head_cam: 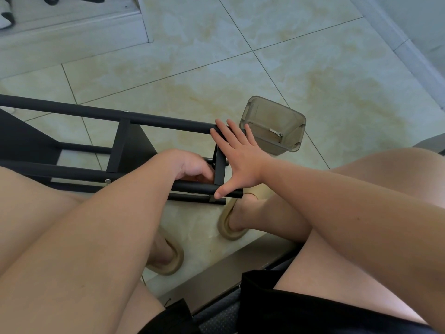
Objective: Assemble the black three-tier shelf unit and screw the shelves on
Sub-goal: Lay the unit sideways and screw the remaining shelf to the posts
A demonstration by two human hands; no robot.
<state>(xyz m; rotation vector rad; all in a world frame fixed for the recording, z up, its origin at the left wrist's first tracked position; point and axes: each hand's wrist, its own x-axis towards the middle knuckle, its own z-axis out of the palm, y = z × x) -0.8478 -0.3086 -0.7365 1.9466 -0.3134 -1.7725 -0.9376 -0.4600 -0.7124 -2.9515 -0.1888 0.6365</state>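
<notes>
Presses right hand point(238, 156), fingers spread straight, on black shelf frame point(154, 122); curls left hand point(190, 168) by crossbar point(219, 172), grasp indiscernible.

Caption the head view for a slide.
Bracing the black shelf frame on the floor: right hand spread over its end, left hand curled inside.

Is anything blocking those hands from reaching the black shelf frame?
Nothing visible does. The right hand lies spread flat against the end of the frame, and the left hand curls right beside the end crossbar.
</notes>
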